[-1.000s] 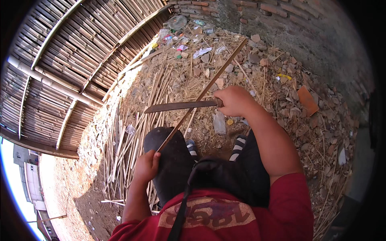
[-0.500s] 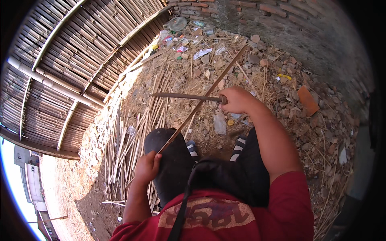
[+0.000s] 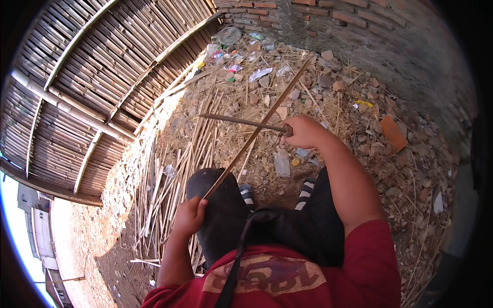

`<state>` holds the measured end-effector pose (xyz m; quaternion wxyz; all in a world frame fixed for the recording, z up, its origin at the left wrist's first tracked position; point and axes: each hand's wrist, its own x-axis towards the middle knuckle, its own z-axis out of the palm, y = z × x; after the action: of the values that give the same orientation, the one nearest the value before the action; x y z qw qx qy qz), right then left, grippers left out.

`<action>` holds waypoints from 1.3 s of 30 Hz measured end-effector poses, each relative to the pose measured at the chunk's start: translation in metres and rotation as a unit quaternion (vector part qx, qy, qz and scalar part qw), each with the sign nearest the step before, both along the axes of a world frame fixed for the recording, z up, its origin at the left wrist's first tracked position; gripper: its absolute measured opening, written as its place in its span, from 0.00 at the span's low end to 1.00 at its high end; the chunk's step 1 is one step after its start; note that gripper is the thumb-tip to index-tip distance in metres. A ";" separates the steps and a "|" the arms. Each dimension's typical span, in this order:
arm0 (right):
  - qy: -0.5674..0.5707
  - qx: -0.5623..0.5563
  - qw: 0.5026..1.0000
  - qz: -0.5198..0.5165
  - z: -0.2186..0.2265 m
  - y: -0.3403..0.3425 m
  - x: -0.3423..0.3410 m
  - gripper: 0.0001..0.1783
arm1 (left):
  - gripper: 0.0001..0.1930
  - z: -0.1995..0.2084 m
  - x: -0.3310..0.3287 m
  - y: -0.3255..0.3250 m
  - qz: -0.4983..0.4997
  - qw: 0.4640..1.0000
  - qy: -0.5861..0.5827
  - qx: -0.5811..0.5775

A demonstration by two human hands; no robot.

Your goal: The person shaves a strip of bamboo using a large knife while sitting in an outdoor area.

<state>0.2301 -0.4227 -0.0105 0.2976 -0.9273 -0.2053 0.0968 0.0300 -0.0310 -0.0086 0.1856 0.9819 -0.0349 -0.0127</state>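
My left hand (image 3: 190, 215) is closed around the near end of a long brown bamboo strip (image 3: 280, 102), beside my left knee. From there the strip slants up and away to the right. In my right hand (image 3: 305, 131) is the handle of a long, narrow-bladed knife (image 3: 231, 119), its blade pointing left. The blade crosses the strip near the hand, around the strip's middle; whether it bites into the strip I cannot tell. The fingers of my right hand are partly hidden behind the fist.
Split bamboo sticks (image 3: 154, 192) lie in a pile left of my knees. A slatted bamboo panel (image 3: 97, 87) leans at the left, and a brick wall (image 3: 354, 25) curves along the back. Rubble, straw, plastic litter and an orange tile piece (image 3: 393, 134) cover the ground.
The knife has tilted slightly, its tip now higher and its handle end a little lower. My left hand still grips the strip in nearly the same place.
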 end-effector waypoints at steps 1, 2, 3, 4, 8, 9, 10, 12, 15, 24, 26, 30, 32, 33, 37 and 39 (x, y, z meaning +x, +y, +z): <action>0.010 0.021 0.998 -0.050 -0.004 -0.008 0.007 0.16 | 0.20 -0.002 0.000 0.001 0.002 1.000 -0.001 -0.005; 0.021 0.041 0.994 -0.100 -0.009 -0.015 0.015 0.16 | 0.21 -0.004 0.002 0.001 0.004 1.000 -0.002 -0.010; 0.033 0.061 0.986 -0.149 -0.008 -0.017 0.017 0.17 | 0.21 -0.004 0.004 0.001 0.006 1.000 -0.004 -0.015; 0.022 0.061 0.988 -0.140 -0.008 -0.017 0.015 0.17 | 0.21 -0.004 0.006 0.001 0.007 1.000 -0.006 -0.020; -0.034 -0.005 0.998 -0.045 -0.002 0.020 -0.012 0.16 | 0.21 -0.002 0.006 -0.001 0.021 0.999 0.002 -0.038; -0.044 -0.034 0.998 -0.001 0.007 0.032 -0.021 0.15 | 0.21 -0.003 0.006 0.000 0.014 0.999 -0.001 -0.035; -0.055 -0.063 0.996 0.044 0.011 0.038 -0.027 0.15 | 0.21 -0.002 0.006 0.000 0.016 0.999 0.009 -0.044; -0.043 -0.073 0.994 0.071 0.016 0.037 -0.028 0.15 | 0.22 0.002 0.003 0.001 0.020 0.998 0.023 -0.062; -0.037 -0.020 0.999 0.009 -0.004 0.016 -0.006 0.14 | 0.21 0.003 0.005 0.002 0.016 0.997 0.031 -0.063; -0.138 0.005 0.990 0.004 0.009 0.006 -0.020 0.13 | 0.25 0.019 0.017 0.003 0.045 0.970 0.105 -0.215; -0.163 0.006 0.986 0.026 0.016 0.014 -0.029 0.13 | 0.24 0.027 0.028 -0.011 0.028 0.953 0.122 -0.275; -0.200 0.068 0.977 0.003 0.026 0.018 -0.030 0.14 | 0.24 0.040 0.049 -0.041 0.023 0.877 0.229 -0.423; -0.214 0.096 0.972 -0.015 0.024 0.014 -0.027 0.14 | 0.24 0.044 0.057 -0.055 0.023 0.835 0.284 -0.471; -0.228 0.107 0.968 -0.020 0.019 0.012 -0.025 0.15 | 0.25 0.042 0.062 -0.057 0.012 0.814 0.319 -0.485; -0.275 0.072 0.958 0.042 0.021 0.014 -0.030 0.15 | 0.23 0.035 0.074 -0.076 -0.002 0.753 0.359 -0.552; -0.273 0.076 0.958 0.046 0.025 0.012 -0.032 0.15 | 0.23 0.037 0.076 -0.085 -0.012 0.725 0.378 -0.575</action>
<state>0.1977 -0.4111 0.0144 0.2949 -0.8826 -0.3282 -0.1624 0.1060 -0.1161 0.0281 0.7123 0.6004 0.0256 -0.3626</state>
